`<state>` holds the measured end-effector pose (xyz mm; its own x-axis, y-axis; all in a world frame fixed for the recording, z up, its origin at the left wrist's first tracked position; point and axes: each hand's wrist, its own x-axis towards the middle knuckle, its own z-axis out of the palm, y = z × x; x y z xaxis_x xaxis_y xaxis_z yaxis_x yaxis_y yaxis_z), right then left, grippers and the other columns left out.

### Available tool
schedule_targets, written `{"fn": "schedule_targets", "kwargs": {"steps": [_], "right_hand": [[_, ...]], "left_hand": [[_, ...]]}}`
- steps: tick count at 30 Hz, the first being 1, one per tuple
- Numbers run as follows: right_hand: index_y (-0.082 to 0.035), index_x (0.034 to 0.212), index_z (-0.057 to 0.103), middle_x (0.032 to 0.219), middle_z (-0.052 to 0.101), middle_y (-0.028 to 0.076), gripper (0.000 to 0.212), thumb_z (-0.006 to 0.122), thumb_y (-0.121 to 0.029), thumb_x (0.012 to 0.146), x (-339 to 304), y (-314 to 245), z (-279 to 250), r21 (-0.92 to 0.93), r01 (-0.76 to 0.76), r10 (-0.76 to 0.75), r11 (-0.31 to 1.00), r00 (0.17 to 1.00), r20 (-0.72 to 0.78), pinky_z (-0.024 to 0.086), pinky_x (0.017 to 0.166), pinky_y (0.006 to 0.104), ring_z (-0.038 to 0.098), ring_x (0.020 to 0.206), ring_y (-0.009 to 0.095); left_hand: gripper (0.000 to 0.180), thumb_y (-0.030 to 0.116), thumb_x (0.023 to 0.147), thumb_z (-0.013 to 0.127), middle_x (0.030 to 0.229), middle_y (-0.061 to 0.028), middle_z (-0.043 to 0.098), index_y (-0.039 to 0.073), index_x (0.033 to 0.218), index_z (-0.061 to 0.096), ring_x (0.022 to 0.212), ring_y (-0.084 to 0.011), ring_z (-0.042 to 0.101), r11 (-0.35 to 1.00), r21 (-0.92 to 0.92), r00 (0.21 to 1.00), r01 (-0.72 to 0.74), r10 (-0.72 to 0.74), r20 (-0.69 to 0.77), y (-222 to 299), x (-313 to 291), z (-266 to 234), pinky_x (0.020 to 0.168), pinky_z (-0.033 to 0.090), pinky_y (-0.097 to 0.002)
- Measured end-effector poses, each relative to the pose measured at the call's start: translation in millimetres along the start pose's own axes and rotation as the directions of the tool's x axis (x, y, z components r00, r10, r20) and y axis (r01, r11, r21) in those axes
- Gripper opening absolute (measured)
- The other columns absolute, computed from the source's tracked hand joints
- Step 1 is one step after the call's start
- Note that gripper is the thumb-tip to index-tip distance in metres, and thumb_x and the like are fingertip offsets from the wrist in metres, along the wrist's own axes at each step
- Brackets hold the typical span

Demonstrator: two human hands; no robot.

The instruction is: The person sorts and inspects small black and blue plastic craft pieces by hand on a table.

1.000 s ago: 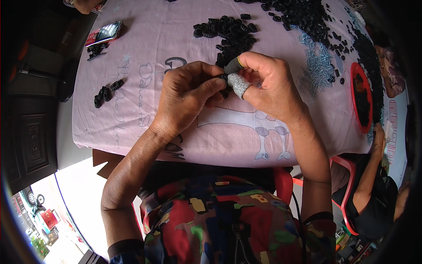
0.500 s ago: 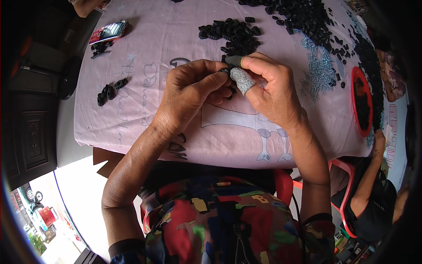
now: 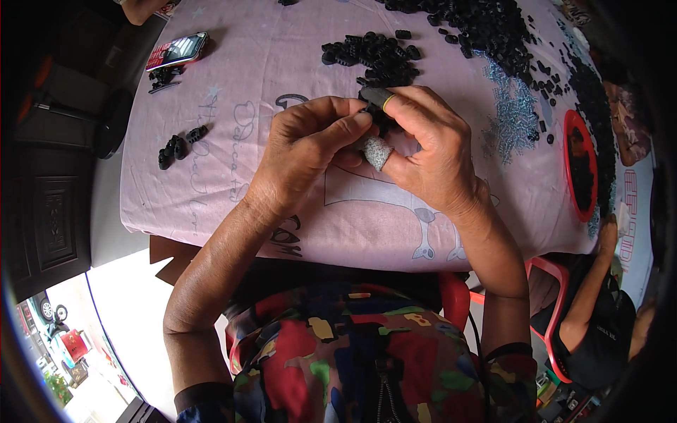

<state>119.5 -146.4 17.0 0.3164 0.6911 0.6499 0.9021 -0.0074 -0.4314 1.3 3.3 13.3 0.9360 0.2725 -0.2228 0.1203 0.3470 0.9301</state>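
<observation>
Over the table, my left hand [image 3: 300, 144] is closed, its thumb and forefinger pinching a small black plastic part [image 3: 369, 113] that the fingers mostly hide. Close beside it is my right hand [image 3: 434, 144], with a dark cover on the forefinger and a grey knitted cover [image 3: 377, 152] on the thumb. The right forefinger reaches over the black part, while the thumb stands apart, lower down by the left fingertips. Just beyond both hands lies a pile of similar black parts [image 3: 384, 60].
A pink printed cloth [image 3: 233, 190] covers the table. At the left lie a phone [image 3: 180, 51] and a few joined black pieces [image 3: 173, 149]. Rightward are a large black heap [image 3: 486, 32], small clear bluish pieces [image 3: 511, 116] and a red-rimmed basket [image 3: 568, 162]. Another person's arm [image 3: 592, 282] is at the right.
My right thumb has moved down and away from the forefinger, so the pinch has opened. My left hand keeps its hold at nearly the same place.
</observation>
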Motion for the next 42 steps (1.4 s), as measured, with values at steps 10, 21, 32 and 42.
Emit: {"fn": "schedule_targets", "kwargs": {"steps": [10,21,32,42], "right_hand": [[0.0,0.104,0.066,0.097,0.067,0.012,0.045,0.084,-0.004,0.063,-1,1,6,0.031,-0.021,0.022,0.999,0.999,-0.028,0.057,0.073,0.0371,0.067,0.085,0.029],[0.0,0.1,0.067,0.096,0.067,0.011,0.04,0.082,-0.004,0.063,2,1,-1,0.004,-0.001,0.001,1.0,0.999,-0.039,0.057,0.072,0.0363,0.067,0.084,0.028],[0.002,0.098,0.066,0.092,0.063,0.01,0.038,0.072,0.006,0.06,-2,6,-2,-0.239,0.15,-0.149,0.959,0.989,0.02,0.056,0.068,0.0345,0.064,0.083,0.027],[0.004,0.097,0.065,0.09,0.06,0.01,0.039,0.068,0.01,0.059,-2,5,0,-0.273,0.185,-0.18,0.944,0.983,0.044,0.055,0.065,0.0336,0.062,0.079,0.026]], "left_hand": [[0.023,0.02,0.099,0.067,0.097,-0.0065,0.071,0.001,0.112,0.069,0.089,-0.0129,0.069,0.999,-0.03,0.999,-0.033,0.033,0.003,-2,0,2,0.072,0.061,-0.028],[0.029,0.025,0.099,0.067,0.093,-0.003,0.072,0.004,0.119,0.07,0.08,-0.0084,0.066,0.991,0.133,0.999,0.028,-0.025,-0.025,6,-4,2,0.067,0.054,-0.0239],[0.026,0.019,0.098,0.067,0.082,-0.0027,0.071,-0.002,0.112,0.073,0.067,-0.0057,0.061,0.984,0.167,0.994,-0.069,0.082,-0.071,-6,-5,9,0.058,0.05,-0.0214],[0.022,0.015,0.097,0.069,0.079,-0.005,0.071,-0.003,0.108,0.074,0.062,-0.0072,0.061,0.994,0.097,0.988,-0.056,0.069,-0.141,-10,-6,12,0.055,0.051,-0.0219]]}}
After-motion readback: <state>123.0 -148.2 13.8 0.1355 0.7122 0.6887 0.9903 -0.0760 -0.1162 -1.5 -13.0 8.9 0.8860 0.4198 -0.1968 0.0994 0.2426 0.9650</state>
